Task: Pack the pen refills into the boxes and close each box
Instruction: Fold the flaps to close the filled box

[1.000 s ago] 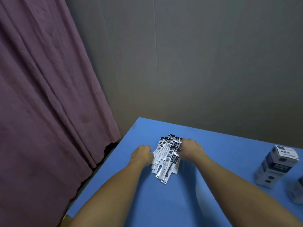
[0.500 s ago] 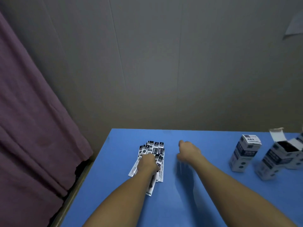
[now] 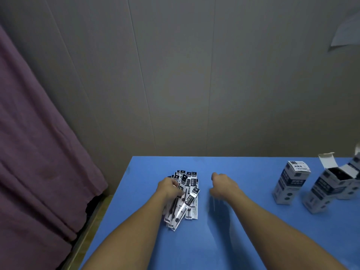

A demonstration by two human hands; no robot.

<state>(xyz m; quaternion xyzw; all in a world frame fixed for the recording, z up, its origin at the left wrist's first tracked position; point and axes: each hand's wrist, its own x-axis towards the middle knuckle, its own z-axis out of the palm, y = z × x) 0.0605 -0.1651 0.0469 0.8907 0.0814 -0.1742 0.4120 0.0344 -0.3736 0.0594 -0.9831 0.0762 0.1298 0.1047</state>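
Compared with half a second back, little shifted: left hand (image 3: pixel 169 187) still on the pile of pen refills (image 3: pixel 185 195), right hand (image 3: pixel 223 184) still off to the pile's 3 o'clock, clear of it. One sleeve now tipped up across the pile's near right edge.

Gathering step, by the look of it: refills not yet boxed. Left fingers curled onto the pile's 9 o'clock edge, apparently pinching a few sleeves. Right fingers curled under, seemingly around something thin and pale hanging below the fist; too blurred to name, so cannot tell what, if anything, is held.

Refills: flat, narrow plastic sleeves, glossy, black-and-white printed headers at 12 o'clock, dark slim cores showing through. Fanned and overlapping on the blue table (image 3: pixel 243 240), near its 9 o'clock edge. Slippery stack, probably prone to sliding apart when lifted.

Boxes at the table's 3 o'clock, well apart from the pile: closed box (image 3: pixel 290 184) upright, thin card, navy and white print; open box (image 3: pixel 329 190) just beside it, top flap raised, dark inside, tilted.

Next move likely calls for squaring a bundle, carrying it toward 3 o'clock, and feeding it end-first into the open box.

Purple curtain (image 3: pixel 39 152) hanging at 9 o'clock, creased cloth.
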